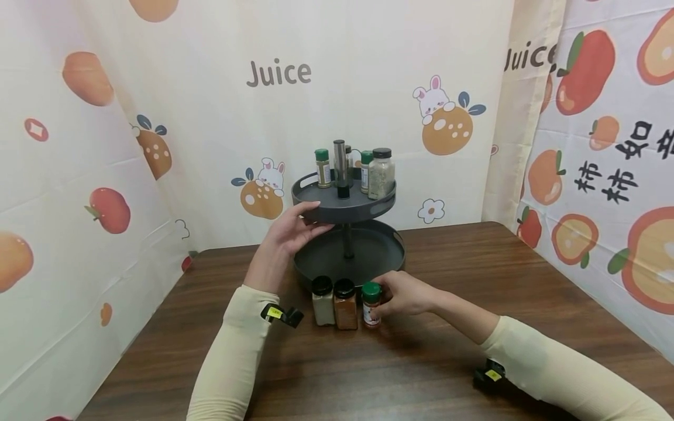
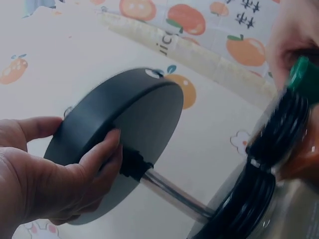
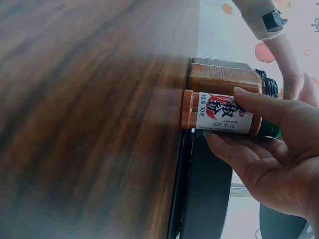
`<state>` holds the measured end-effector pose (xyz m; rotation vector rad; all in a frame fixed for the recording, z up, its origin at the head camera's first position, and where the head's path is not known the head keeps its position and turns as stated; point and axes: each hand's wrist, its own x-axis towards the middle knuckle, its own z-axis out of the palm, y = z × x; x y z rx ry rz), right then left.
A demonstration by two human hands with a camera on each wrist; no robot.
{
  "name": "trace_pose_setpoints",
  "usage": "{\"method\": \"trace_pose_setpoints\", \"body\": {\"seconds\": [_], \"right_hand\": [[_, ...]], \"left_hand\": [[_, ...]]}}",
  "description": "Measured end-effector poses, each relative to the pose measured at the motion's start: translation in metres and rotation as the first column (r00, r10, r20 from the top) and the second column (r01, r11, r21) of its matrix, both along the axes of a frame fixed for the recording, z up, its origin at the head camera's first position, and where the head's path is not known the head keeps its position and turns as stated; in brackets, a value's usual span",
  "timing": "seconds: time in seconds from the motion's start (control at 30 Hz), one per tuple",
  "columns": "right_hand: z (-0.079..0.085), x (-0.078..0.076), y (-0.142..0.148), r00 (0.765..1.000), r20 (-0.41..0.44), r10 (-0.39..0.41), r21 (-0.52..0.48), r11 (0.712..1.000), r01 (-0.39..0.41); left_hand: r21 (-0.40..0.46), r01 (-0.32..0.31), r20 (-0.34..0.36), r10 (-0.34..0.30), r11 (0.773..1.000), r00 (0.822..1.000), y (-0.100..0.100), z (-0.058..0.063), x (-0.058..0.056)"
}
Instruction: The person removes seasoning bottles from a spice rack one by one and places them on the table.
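Right hand (image 1: pixel 406 293) partly hides the green-capped jar (image 1: pixel 371 304) it pinches.

Both arms are stretched forward. The left arm (image 1: pixel 231 351) goes upward, and its hand, the left hand (image 1: pixel 284 234), is the higher one, gripping with its digits parted, some above and some below. The right arm (image 1: pixel 558 365) enters slantwise from the right; the right hand (image 1: pixel 411 292) is lower, pinching between the thumb (image 3: pixel 259 102) and the opposite fingers (image 3: pixel 234 152).
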<state>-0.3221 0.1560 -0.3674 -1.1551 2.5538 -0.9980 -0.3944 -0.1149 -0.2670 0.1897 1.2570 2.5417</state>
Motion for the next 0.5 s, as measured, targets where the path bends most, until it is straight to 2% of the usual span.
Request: {"method": "trace_pose_setpoints", "body": {"seconds": [0.17,0.5], "right_hand": [[0.000,0.001,0.000,1.000,-0.003,0.003,0.001,1.000,-0.003],[0.000,0.001,0.000,1.000,0.017,-0.011,0.004,1.000,0.010]], "left_hand": [[-0.008,-0.003,-0.033,0.003,1.000,0.999,-0.005,-0.003,-0.005],[0.042,-0.031,0.005,0.030,0.999,1.000,-0.020,-0.008,-0.016]]}}
